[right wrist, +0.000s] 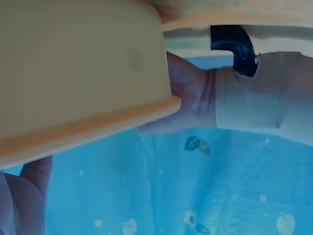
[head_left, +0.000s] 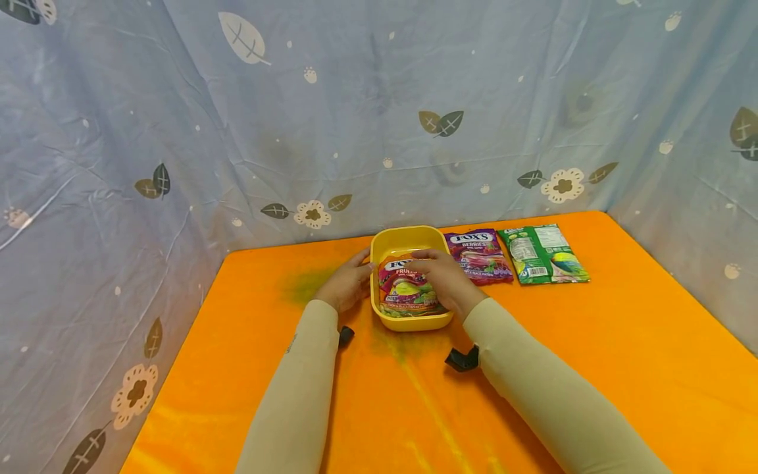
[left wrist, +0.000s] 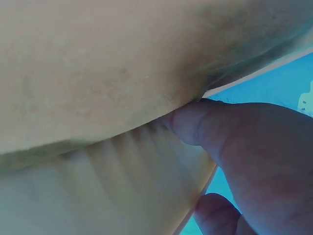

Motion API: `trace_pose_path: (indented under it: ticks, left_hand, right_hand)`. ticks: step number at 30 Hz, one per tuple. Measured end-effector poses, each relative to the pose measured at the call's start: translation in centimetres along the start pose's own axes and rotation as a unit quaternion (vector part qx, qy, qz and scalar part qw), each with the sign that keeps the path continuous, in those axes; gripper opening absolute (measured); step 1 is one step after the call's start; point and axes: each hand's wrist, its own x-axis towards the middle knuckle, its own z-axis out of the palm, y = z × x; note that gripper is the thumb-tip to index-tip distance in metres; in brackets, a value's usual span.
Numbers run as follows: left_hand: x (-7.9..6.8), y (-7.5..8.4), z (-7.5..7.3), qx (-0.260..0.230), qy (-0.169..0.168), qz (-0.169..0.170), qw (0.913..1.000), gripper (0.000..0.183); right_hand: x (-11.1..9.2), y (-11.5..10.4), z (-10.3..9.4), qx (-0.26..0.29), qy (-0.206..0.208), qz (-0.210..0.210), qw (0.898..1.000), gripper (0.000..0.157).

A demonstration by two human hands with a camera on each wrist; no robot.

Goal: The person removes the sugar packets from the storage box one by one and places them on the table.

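A yellow tub (head_left: pixel 411 324) stands in the middle of the table near its back edge. Inside it lies a red and orange FOX'S Fruits candy packet (head_left: pixel 408 293), label upward. My left hand (head_left: pixel 345 282) holds the tub's left wall, thumb at the rim; the thumb (left wrist: pixel 259 147) shows large in the left wrist view. My right hand (head_left: pixel 447 280) reaches over the right wall with fingers extended across the packet's top right part. In the right wrist view the tub (right wrist: pixel 83 63) fills the upper left, and the left hand (right wrist: pixel 188 90) shows beyond its corner.
A purple FOX'S Berries packet (head_left: pixel 481 255) lies right against the tub's right side. Further right is a green packet (head_left: pixel 545 255), back side up. An orange cloth (head_left: pixel 403 408) covers the table. Patterned curtains (head_left: pixel 367 131) hang behind and on both sides.
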Motion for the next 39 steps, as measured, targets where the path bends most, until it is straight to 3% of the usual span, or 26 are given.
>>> trace_pose_path:
  ticks: [6, 16, 39]
  left_hand:
    - [-0.1, 0.1, -0.1, 0.007, 0.000, -0.001, 1.0000, 0.054]
    - [-0.2, 0.1, -0.1, 0.004, -0.004, -0.001, 1.0000, 0.055]
    - [-0.1, -0.3, -0.1, 0.013, 0.005, 0.005, 0.9999, 0.052]
  right_hand:
    - [0.3, 0.2, 0.5, -0.068, -0.034, 0.019, 0.997, 0.048]
    - [0.4, 0.8, 0.6, -0.134, -0.057, -0.019, 0.989, 0.049]
    - [0.0, 0.9, 0.9, -0.114, -0.033, -0.042, 0.992, 0.047]
